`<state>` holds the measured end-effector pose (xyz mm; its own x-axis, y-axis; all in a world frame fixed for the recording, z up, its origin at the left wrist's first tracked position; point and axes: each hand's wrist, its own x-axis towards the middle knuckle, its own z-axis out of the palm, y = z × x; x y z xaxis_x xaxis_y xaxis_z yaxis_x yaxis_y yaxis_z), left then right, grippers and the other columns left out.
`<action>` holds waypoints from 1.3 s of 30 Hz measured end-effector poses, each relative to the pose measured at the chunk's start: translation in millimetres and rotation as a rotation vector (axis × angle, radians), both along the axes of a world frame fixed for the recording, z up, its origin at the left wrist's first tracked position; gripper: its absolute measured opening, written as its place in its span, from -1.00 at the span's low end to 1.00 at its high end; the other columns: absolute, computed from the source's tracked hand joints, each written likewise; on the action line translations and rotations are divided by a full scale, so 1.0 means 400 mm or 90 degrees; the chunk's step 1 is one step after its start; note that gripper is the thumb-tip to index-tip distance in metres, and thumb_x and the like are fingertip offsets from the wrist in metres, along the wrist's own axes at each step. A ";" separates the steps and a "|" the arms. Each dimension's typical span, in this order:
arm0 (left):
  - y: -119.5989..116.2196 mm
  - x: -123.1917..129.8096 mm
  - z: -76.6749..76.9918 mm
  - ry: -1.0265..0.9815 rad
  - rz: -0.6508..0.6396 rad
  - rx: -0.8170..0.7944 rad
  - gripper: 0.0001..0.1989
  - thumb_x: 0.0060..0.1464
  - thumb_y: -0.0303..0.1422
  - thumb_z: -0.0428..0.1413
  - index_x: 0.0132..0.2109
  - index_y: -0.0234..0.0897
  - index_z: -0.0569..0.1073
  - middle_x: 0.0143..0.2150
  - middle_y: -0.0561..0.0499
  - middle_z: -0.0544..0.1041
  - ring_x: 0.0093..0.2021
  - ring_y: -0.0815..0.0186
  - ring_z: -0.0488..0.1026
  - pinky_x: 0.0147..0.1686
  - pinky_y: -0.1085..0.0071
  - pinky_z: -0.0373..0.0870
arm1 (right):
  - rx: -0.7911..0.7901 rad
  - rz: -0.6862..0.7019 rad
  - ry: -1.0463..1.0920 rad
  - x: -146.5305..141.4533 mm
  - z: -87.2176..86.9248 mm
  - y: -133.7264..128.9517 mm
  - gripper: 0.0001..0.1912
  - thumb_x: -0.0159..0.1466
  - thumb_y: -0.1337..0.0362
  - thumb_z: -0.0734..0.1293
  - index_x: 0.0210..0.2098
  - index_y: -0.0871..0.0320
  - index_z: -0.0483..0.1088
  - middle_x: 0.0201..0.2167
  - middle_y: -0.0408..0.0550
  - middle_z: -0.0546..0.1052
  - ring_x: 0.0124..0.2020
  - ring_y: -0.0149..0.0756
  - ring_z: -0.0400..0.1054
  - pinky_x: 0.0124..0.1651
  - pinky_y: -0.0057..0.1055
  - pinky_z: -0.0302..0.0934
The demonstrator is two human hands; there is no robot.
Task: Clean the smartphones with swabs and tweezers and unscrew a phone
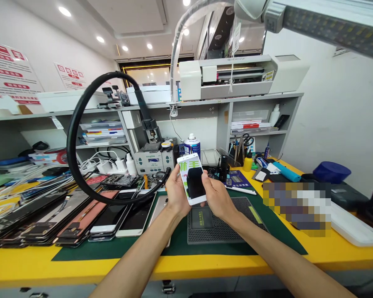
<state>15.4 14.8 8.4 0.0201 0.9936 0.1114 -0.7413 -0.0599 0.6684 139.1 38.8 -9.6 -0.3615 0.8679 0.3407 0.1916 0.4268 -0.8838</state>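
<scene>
A white-framed phone (192, 179) is held upright, slightly tilted, above the mat, its glossy face showing reflections of green characters and a dark shape. My left hand (176, 193) grips its left edge and supports it from behind, so some fingers are hidden. On the right edge, my right hand (216, 193) closes round the phone with the thumb at the front. Below the hands lies a grey perforated pad (230, 231) on a dark green mat (112, 249).
Rows of phones and screens (112, 219) cover the left side. A black hose (71, 145) loops over them from a soldering station (153, 160). Behind the phone stands a spray can (192, 145). A white tray-like object (357, 229) lies at right; part nearby is pixelated.
</scene>
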 end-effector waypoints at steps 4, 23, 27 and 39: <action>0.003 0.001 -0.011 0.010 0.031 0.002 -0.50 0.19 -0.02 0.02 0.00 -0.33 0.56 -0.20 -0.13 0.65 -0.24 0.06 0.61 -0.31 0.23 0.56 | -0.009 0.014 -0.001 -0.006 -0.002 -0.004 -0.52 0.37 -0.14 0.12 -0.27 0.12 0.40 -0.51 -0.10 0.52 -0.56 -0.25 0.45 -0.53 -0.41 0.30; -0.004 0.039 -0.001 0.001 0.051 0.004 -0.44 0.24 -0.01 -0.05 0.02 -0.41 0.55 -0.18 -0.18 0.65 -0.16 0.04 0.60 -0.13 0.19 0.53 | -0.004 -0.038 -0.021 -0.014 -0.013 0.010 -0.39 0.34 -0.25 0.04 -0.49 0.09 0.30 -0.64 -0.08 0.47 -0.60 -0.22 0.42 -0.54 -0.40 0.24; -0.005 0.029 0.000 0.015 -0.005 -0.034 -0.43 0.20 0.06 -0.05 -0.02 -0.34 0.57 -0.26 -0.14 0.65 -0.26 0.04 0.61 -0.29 0.20 0.56 | -0.040 -0.011 0.012 -0.008 -0.006 0.008 -0.35 0.35 -0.28 -0.03 -0.55 0.07 0.23 -0.71 -0.11 0.41 -0.66 -0.23 0.38 -0.59 -0.39 0.21; -0.003 0.032 -0.010 0.021 0.025 -0.010 -0.46 0.22 0.02 -0.03 -0.03 -0.36 0.57 -0.23 -0.14 0.65 -0.25 0.07 0.60 -0.27 0.23 0.56 | -0.064 0.008 0.005 -0.006 0.004 0.010 -0.42 0.28 -0.24 0.19 -0.47 0.14 0.42 -0.61 -0.07 0.53 -0.55 -0.19 0.43 -0.53 -0.40 0.19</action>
<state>28.3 13.4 4.4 -0.0153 0.9953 0.0957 -0.7167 -0.0776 0.6930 136.7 42.6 -7.8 -0.3706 0.8930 0.2552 0.1789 0.3383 -0.9239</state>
